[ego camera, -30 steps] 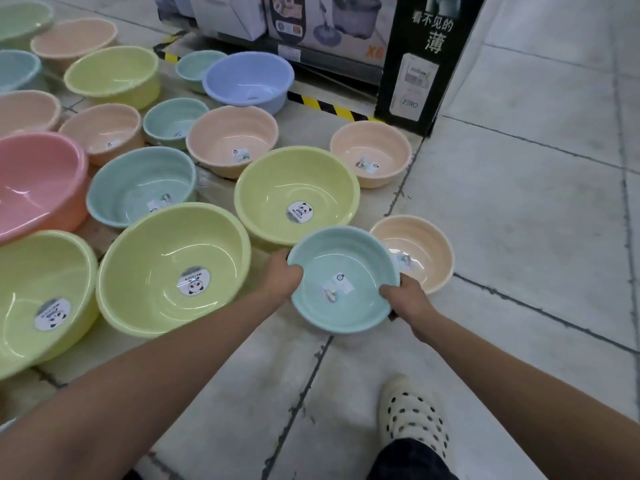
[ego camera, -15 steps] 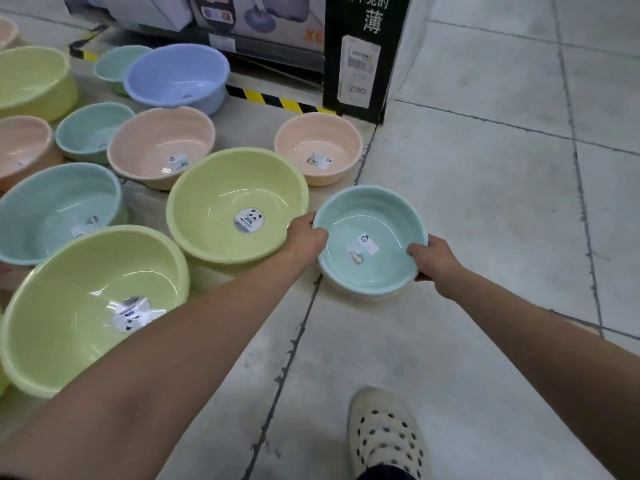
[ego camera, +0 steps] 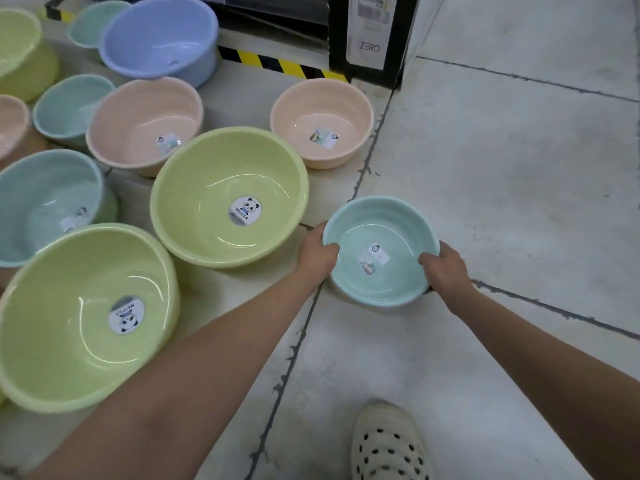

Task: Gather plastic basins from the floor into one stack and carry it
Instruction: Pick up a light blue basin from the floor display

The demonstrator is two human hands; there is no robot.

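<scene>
Both my hands hold a small teal basin point(ego camera: 381, 251) low over the tiled floor. My left hand point(ego camera: 317, 252) grips its left rim and my right hand point(ego camera: 445, 270) grips its right rim, thumbs inside. A label sticks to its bottom. Whatever lies under it is hidden. To its left a large green basin point(ego camera: 207, 188) with a panda sticker stands on the floor, and a small peach basin point(ego camera: 322, 109) sits behind it.
Several more basins cover the floor to the left: a big green one point(ego camera: 69, 341), a teal one point(ego camera: 45, 199), a peach one point(ego camera: 138, 123), a blue one point(ego camera: 159, 39). A black display stand point(ego camera: 372, 36) and striped shelf edge stand behind. My shoe point(ego camera: 389, 445) is below.
The teal basin moved right, over the small peach basin that stood beside it, which is now out of sight. The camera view shifted right and closer.
</scene>
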